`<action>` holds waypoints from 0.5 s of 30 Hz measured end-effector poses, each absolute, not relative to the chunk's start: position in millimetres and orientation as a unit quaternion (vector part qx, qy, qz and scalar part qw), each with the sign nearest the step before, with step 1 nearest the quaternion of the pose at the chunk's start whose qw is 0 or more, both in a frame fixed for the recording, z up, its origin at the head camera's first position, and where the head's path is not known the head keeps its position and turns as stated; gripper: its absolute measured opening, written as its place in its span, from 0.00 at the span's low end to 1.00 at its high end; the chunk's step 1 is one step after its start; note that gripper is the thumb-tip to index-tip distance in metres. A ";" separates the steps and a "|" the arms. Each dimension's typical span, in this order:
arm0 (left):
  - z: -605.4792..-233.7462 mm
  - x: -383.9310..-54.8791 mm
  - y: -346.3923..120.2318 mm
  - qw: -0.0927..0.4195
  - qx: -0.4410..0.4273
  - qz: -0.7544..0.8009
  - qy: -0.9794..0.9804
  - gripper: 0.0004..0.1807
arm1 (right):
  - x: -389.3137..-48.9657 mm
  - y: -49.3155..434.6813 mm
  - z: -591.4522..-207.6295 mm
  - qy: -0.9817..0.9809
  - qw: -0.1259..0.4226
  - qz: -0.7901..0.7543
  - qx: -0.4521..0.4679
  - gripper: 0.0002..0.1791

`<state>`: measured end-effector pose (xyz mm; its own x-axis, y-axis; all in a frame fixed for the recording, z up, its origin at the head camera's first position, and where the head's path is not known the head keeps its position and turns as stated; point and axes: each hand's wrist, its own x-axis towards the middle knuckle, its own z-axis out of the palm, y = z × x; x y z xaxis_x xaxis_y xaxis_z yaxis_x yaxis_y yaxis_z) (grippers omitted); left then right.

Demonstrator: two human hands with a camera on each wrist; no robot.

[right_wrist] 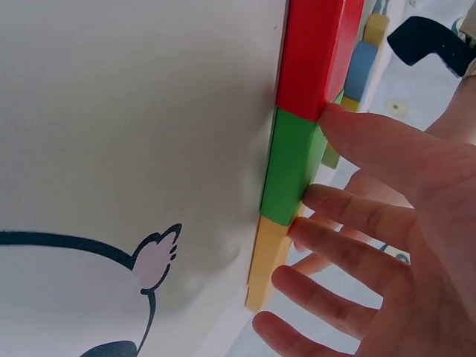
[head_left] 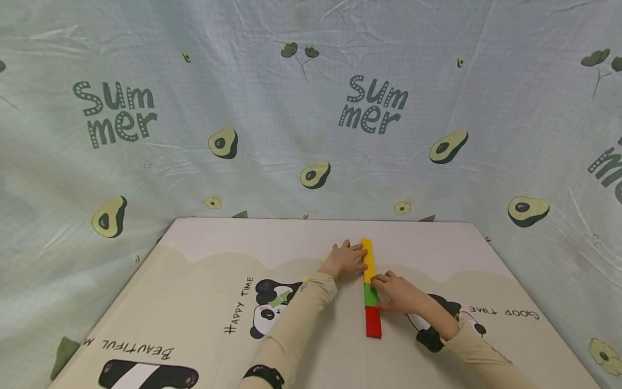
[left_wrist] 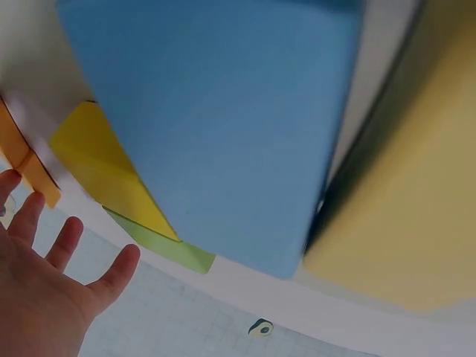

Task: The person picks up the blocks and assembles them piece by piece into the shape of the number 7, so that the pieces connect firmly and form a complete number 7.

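A straight row of blocks runs away from me: a red block [head_left: 373, 322] nearest, then a green block [head_left: 371, 295], then orange-yellow blocks [head_left: 369, 269] at the far end. My left hand [head_left: 346, 259] lies along the left side of the orange-yellow blocks, fingers spread and tips right at them. From the right, my right hand [head_left: 400, 294] has its fingertips at the green block. In the right wrist view the thumb [right_wrist: 372, 137] sits near the seam between the red block [right_wrist: 312, 59] and green block [right_wrist: 292, 163], fingers loosely extended.
Beside my left hand, the left wrist view shows a blue block [left_wrist: 223, 134], a yellow block [left_wrist: 119, 167], a light green block [left_wrist: 171, 251] and a larger pale yellow block [left_wrist: 416, 216]. My left sleeve [head_left: 296, 324] mostly hides these in the head view. Printed pandas decorate the tablecloth [head_left: 204, 302].
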<state>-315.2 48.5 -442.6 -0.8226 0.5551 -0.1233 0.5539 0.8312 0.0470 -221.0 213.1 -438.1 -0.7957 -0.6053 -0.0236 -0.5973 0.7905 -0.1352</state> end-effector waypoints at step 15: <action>-444.2 -312.1 50.6 0.066 0.287 -0.014 0.956 0.28 | -223.0 212.5 -434.5 0.944 0.043 -0.078 -0.316 0.22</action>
<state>-312.1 50.6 -444.2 -0.8269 0.5460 -0.1348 0.5496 0.8353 0.0120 -223.0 212.5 -434.5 -0.7963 -0.6040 -0.0325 -0.5903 0.7878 -0.1755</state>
